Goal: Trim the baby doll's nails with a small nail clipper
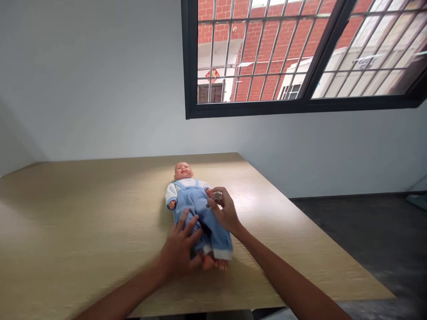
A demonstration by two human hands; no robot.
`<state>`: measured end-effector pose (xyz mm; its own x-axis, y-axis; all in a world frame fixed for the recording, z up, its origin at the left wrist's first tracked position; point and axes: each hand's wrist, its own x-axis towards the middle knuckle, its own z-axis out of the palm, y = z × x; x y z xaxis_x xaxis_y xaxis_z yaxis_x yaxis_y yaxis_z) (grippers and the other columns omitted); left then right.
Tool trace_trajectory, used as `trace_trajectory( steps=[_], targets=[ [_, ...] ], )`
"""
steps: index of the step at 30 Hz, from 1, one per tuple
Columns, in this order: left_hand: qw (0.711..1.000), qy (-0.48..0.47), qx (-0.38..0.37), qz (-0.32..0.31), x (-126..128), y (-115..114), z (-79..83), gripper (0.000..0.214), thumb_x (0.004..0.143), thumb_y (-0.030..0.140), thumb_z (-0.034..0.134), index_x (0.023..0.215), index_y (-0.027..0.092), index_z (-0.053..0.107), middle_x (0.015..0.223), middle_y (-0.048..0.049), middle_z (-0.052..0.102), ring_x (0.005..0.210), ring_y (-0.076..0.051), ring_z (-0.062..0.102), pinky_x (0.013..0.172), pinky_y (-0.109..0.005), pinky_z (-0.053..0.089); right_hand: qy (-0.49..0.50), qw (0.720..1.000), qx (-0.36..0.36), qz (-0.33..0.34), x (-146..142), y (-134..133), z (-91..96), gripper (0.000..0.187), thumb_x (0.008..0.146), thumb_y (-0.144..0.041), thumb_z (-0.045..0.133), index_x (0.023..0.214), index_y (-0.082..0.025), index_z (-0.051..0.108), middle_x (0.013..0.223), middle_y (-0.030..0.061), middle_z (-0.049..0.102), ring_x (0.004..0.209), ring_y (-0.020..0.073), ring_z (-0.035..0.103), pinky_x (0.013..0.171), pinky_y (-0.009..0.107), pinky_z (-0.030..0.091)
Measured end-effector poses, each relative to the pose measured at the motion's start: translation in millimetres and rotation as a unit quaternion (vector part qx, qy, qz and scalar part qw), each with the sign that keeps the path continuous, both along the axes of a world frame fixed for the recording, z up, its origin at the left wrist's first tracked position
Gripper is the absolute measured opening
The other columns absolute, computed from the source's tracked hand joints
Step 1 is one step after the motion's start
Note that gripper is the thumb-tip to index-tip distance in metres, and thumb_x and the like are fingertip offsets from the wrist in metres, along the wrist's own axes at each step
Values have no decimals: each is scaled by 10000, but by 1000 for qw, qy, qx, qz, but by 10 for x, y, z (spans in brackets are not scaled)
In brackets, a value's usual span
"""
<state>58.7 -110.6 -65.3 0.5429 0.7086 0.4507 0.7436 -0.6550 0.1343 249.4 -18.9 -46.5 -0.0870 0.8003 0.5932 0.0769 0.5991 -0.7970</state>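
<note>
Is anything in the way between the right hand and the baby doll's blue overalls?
Nothing visible blocks it. The right hand, pinching a small grey metallic object, sits just over the light-blue overalls of the pink-skinned baby doll. Only the doll's small plastic hand lies beside it.

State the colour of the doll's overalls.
The overalls are light blue with white cuffs; head view.

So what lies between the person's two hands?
In the head view, the blue overalls of a baby doll lie between the left hand and the right hand.
</note>
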Motion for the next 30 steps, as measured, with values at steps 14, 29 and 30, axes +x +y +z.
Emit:
trace_trajectory(
  steps=[14, 29, 30],
  targets=[
    [995, -29, 68, -62, -58, 266, -172, 265, 946, 402, 559, 1073, 211, 692, 1278, -108, 649, 1321, -322, 492, 1202, -648, -20, -136, 988, 63, 35, -177, -371, -297, 297, 815, -435, 735, 972, -225, 595, 592, -73, 501, 498, 90, 466, 487, 203, 404],
    [988, -122, 52, -75, -230, 328, -126, 324, 1005, 350, 452, 1221, 149, 587, 1181, -129, 678, 1306, -296, 514, 1237, -594, 44, 52, 980, -53, 185, -274, -478, -482, 362, 977, -547, 491, 1142, -281, 310, 743, -48, 580, 401, 93, 543, 370, 209, 454],
    [988, -127, 50, -70, -227, 323, -120, 311, 1007, 327, 443, 1226, 152, 578, 1186, -125, 674, 1305, -290, 513, 1238, -591, 36, 46, 982, -51, 177, -296, -485, -505, 372, 969, -563, 496, 1129, -279, 317, 719, -56, 575, 402, 96, 544, 378, 213, 461]
  ],
)
